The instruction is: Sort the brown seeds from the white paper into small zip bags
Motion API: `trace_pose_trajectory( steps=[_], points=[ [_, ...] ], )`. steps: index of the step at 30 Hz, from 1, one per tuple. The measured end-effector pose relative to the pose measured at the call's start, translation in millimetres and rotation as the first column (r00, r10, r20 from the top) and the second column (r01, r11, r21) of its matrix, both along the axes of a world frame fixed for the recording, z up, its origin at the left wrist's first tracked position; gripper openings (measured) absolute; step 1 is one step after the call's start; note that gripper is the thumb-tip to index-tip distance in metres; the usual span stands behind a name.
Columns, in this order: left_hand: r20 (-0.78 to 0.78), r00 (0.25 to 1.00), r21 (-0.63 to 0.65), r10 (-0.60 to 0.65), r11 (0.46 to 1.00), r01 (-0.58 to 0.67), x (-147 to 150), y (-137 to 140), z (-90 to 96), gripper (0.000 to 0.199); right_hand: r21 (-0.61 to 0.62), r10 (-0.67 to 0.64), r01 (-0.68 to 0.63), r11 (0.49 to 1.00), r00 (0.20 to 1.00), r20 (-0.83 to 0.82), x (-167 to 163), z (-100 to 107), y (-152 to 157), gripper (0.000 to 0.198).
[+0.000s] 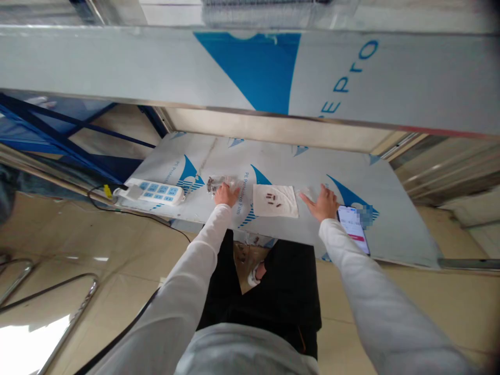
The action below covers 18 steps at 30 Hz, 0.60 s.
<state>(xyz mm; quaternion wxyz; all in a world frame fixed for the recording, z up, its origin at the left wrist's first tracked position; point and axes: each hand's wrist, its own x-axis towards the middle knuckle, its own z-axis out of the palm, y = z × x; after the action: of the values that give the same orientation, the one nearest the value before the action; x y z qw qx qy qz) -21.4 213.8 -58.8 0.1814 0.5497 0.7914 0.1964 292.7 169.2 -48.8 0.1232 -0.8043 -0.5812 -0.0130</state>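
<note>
A clear plastic bag (213, 183) with small dark pieces inside lies on the film-covered shelf. My left hand (227, 196) is on its right part, fingers bent down and closed on the plastic; the fingertips are partly hidden. Right of it, a white cloth or paper sheet (289, 208) lies flat, bearing several small brown pieces (270, 197). My right hand (325, 204) is beyond the sheet's right edge, thumb and index finger spread apart. Near its thumb is a small transparent plastic piece (307, 191), hard to make out. I see nothing held in that hand.
A phone (352, 229) with a lit screen lies beside my right wrist. On the left is a white power strip (156, 192) with a plug and a cable hanging off the shelf (398, 229). A higher filmed panel (136, 67) crosses above. A metal chair frame (84, 307) stands lower left.
</note>
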Motion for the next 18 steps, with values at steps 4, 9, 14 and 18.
trace_pose_trajectory(
  steps=[4,9,14,18],
  points=[
    [0.006,1.000,-0.063,-0.008,0.998,0.009,-3.4,6.0,0.8,0.027,0.338,0.044,0.044,0.940,0.968,-0.249,-18.3,2.8,-38.3,0.060],
    [0.065,0.998,-0.054,-0.004,0.999,0.008,-14.9,-3.8,15.9,0.016,0.481,0.161,0.084,0.873,0.880,-0.446,-72.5,3.0,-98.9,0.037],
    [0.198,0.979,0.042,0.042,0.998,-0.051,-7.6,-49.1,48.5,0.023,0.362,0.231,0.091,0.928,0.622,-0.749,-136.6,12.4,-135.9,0.028],
    [0.441,0.896,0.110,-0.060,0.994,0.013,25.3,-113.7,62.0,0.038,0.312,0.272,0.036,0.950,0.402,-0.874,-165.5,37.2,-137.6,0.029]
  ],
)
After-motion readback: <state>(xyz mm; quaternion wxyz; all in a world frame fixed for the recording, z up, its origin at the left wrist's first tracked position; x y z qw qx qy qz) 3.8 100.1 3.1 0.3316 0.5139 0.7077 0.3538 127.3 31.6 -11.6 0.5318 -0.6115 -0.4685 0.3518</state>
